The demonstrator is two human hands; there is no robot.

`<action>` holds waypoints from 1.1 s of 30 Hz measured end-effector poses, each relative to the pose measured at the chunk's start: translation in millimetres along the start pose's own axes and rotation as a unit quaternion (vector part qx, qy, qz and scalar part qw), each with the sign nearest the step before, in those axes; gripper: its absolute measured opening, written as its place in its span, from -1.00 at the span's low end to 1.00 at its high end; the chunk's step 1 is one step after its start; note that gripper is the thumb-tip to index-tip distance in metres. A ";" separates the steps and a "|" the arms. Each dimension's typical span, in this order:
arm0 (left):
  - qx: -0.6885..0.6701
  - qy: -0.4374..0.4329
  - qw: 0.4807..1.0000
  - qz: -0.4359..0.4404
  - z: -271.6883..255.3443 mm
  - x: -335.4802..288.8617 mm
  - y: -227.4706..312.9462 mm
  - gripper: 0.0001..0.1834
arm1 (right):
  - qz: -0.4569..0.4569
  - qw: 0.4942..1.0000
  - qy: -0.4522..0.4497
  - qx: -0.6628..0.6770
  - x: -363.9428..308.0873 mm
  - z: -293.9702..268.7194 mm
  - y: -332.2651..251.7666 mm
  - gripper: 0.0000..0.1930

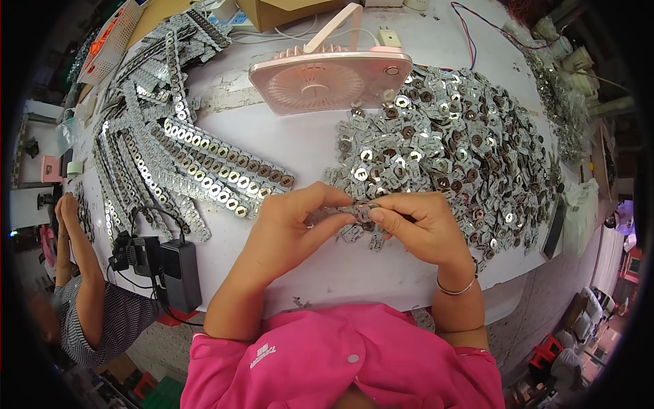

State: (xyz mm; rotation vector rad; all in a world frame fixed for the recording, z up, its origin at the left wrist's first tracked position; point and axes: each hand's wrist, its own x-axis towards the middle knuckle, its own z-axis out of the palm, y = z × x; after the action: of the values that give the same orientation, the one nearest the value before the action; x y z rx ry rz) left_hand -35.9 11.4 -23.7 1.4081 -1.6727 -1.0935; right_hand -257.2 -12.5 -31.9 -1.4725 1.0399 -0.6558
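Observation:
Over the near part of the white table, my left hand (293,221) and my right hand (417,225) meet fingertip to fingertip. Both pinch small metal pieces (361,211) between thumb and forefinger; fingers partly cover them, so I cannot tell if they are joined. Just beyond and to the right spreads a big heap of loose small metal parts (449,157), grey with round silver or dark centres. To the left lie long strips of such parts set in rows (225,160), fanned side by side. More strips (170,61) are piled farther back.
A pink fan (320,82) stands behind my hands. A black power adapter box (180,273) with cables sits at the near left edge. A white basket (109,41) is at the far left. Another person's hands (66,208) are at work on the left. Clear plastic bags (579,211) lie at right.

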 end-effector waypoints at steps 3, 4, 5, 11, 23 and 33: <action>-0.044 -0.054 0.997 -0.035 -7.6 0.4 -2.6 -0.76 | 0.007 0.996 -0.082 -0.020 2.0 -11.3 -7.8 -0.79; -0.058 -0.057 0.996 -0.038 -6.9 0.0 -4.6 -0.76 | 0.026 0.996 -0.084 0.001 2.0 -9.4 -6.9 -0.80; -0.073 -0.061 0.995 -0.041 -6.6 -0.3 -6.4 -0.76 | 0.045 0.995 -0.087 0.022 1.9 -5.5 -5.3 -0.80; -0.347 -0.080 0.932 -0.067 -3.8 -0.6 -9.7 -0.81 | 0.104 0.955 -0.077 0.268 0.9 7.2 0.7 -0.80; 0.103 0.125 0.967 0.196 13.9 4.2 -10.9 -0.72 | -0.015 0.995 0.100 0.015 1.0 19.8 4.2 -0.83; 0.119 0.108 0.957 0.242 18.8 6.4 -3.8 -0.72 | 0.064 0.970 0.132 0.195 1.3 22.5 2.8 -0.84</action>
State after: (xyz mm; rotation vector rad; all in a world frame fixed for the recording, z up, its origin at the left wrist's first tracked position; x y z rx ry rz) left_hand -52.4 8.1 -35.0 1.1176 -1.8920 -0.4590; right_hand -237.9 -2.9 -39.0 -0.9864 1.1219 -0.9227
